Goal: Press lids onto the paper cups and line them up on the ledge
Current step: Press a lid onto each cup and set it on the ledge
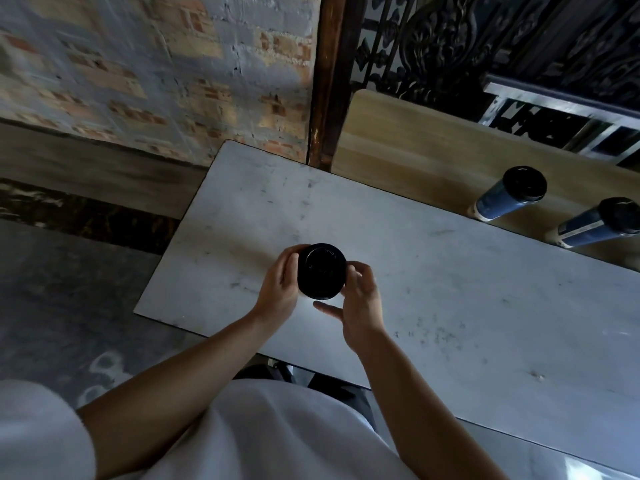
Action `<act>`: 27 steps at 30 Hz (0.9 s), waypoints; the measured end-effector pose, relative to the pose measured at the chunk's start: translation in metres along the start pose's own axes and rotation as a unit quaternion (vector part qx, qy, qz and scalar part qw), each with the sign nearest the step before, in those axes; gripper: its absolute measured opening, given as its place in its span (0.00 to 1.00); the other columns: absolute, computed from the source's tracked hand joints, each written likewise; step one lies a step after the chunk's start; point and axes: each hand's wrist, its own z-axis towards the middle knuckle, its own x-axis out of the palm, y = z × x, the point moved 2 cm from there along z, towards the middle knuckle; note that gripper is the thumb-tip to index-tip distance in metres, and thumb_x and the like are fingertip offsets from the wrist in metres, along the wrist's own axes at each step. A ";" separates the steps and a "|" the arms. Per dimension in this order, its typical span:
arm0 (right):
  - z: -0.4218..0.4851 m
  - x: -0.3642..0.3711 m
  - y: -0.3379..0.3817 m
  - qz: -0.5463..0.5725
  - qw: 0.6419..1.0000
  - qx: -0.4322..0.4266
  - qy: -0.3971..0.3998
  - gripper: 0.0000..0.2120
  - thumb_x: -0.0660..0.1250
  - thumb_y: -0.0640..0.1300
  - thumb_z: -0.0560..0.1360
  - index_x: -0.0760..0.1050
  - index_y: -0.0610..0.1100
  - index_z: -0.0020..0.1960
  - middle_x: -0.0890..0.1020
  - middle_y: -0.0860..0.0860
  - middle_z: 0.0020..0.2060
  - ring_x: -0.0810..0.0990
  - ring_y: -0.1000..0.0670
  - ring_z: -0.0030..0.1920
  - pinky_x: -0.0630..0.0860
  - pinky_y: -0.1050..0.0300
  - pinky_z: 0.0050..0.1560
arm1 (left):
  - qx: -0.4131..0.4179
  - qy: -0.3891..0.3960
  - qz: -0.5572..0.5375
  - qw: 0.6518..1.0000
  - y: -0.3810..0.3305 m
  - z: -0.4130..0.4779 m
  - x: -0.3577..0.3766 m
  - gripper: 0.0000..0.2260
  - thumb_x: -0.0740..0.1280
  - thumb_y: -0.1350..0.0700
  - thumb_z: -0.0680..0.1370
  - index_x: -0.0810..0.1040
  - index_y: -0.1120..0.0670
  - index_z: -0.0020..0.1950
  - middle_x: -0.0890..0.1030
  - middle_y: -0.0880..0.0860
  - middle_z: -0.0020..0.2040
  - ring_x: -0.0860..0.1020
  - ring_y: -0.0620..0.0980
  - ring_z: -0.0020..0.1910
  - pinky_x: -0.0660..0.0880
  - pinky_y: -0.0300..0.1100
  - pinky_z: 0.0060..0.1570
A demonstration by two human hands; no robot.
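A cup with a black lid (322, 270) is seen from straight above over the white table (450, 289); its body is hidden under the lid. My left hand (280, 289) wraps its left side. My right hand (358, 303) touches its right rim with the fingers, thumb sticking out below. Two blue paper cups with black lids stand on the wooden ledge (408, 154) at the right: one (509, 195) nearer the middle, the other (599, 221) at the frame edge.
A brick wall rises behind the table's left end, and a dark wooden post (327, 81) stands beside the ledge. Black ornate ironwork (485, 39) backs the ledge. The table's left corner drops to a grey floor (69, 289).
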 end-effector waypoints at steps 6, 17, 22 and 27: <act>-0.013 -0.005 -0.006 0.094 0.994 0.011 0.051 0.09 0.63 0.42 0.82 0.80 0.45 0.58 0.84 0.45 0.57 0.81 0.45 0.62 0.78 0.45 0.63 | -0.122 -0.069 -0.096 0.985 0.000 -0.012 0.002 0.12 0.56 0.56 0.85 0.78 0.51 0.60 0.82 0.47 0.55 0.81 0.41 0.56 0.81 0.39 0.49; -0.003 -0.009 -0.003 -0.037 0.998 -0.051 0.006 0.11 0.61 0.46 0.83 0.82 0.50 0.52 0.82 0.47 0.53 0.80 0.46 0.59 0.84 0.49 0.44 | -0.155 -0.078 0.049 0.984 0.001 -0.011 -0.008 0.14 0.59 0.44 0.83 0.77 0.53 0.54 0.82 0.55 0.50 0.81 0.55 0.53 0.78 0.62 0.56; -0.004 -0.005 -0.005 -0.021 0.999 -0.025 -0.013 0.06 0.63 0.45 0.82 0.77 0.45 0.54 0.79 0.45 0.57 0.78 0.45 0.60 0.84 0.41 0.41 | -0.109 -0.054 -0.001 0.993 -0.003 -0.012 -0.008 0.07 0.60 0.53 0.84 0.77 0.47 0.52 0.82 0.51 0.51 0.81 0.54 0.56 0.78 0.63 0.58; -0.010 -0.011 -0.004 0.073 0.996 0.011 0.040 0.08 0.65 0.43 0.81 0.80 0.41 0.55 0.82 0.41 0.57 0.81 0.43 0.61 0.83 0.41 0.52 | -0.126 -0.046 -0.054 0.990 -0.003 -0.010 -0.006 0.10 0.57 0.56 0.85 0.79 0.48 0.56 0.82 0.48 0.54 0.80 0.50 0.59 0.82 0.47 0.52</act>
